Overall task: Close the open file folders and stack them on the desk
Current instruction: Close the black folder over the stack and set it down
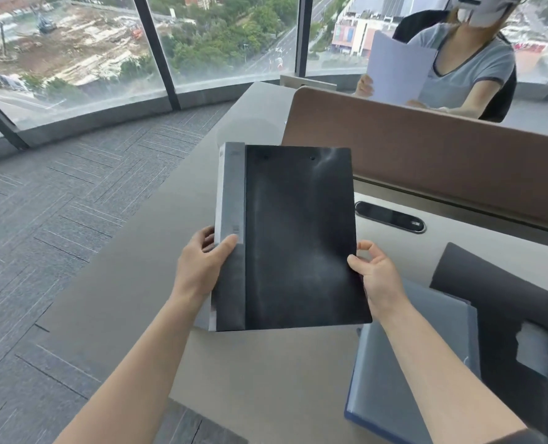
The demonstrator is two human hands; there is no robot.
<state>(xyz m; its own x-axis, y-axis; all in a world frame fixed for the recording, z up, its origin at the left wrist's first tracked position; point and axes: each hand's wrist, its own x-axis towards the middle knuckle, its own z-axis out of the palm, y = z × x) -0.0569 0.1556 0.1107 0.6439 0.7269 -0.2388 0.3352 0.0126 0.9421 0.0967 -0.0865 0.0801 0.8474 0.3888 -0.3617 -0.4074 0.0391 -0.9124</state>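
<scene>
A closed black file folder (298, 238) is held up over the beige desk (131, 283), pretty much flat to the camera. Its grey spine edge is gripped by the left hand (202, 264), thumb on top. The right edge is pinched by the right hand (375, 277), fingers loosely curled. A blue folder (404, 373) is lying on the desk, lower right, beside a black folder (506, 302).

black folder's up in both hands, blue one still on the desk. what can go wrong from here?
1. The right hand pinches the black folder only at its edge with thumb and fingertips; the left hand holds the spine side. It could slip or flop open.
2. The blue folder overhangs the near edge of the desk; stacking onto it could tip it off.
</scene>
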